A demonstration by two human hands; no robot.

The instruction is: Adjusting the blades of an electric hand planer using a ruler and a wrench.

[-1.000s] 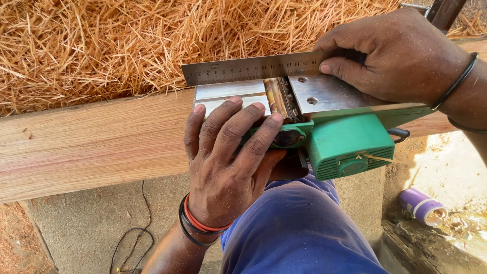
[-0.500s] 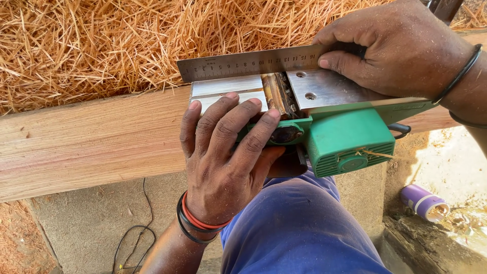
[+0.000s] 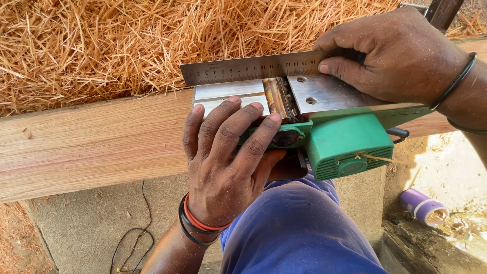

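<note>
A green electric planer (image 3: 350,142) lies upside down on a long wooden beam (image 3: 91,142), its metal sole plates (image 3: 324,91) and cutter drum facing up. My left hand (image 3: 228,157) grips the planer's front body, fingers lying over the front plate. My right hand (image 3: 395,56) presses a steel ruler (image 3: 243,71) on edge along the far side of the sole plates, thumb on the rear plate.
Dry straw (image 3: 127,40) is heaped behind the beam. My knee in blue trousers (image 3: 294,228) sits below the planer. A black cord (image 3: 132,238) lies on the concrete slab. A purple and white bottle (image 3: 421,205) lies at lower right.
The ruler and planer have stayed put under both hands; only the view has shifted slightly. My left fingers have crept a little further over the front plate.
</note>
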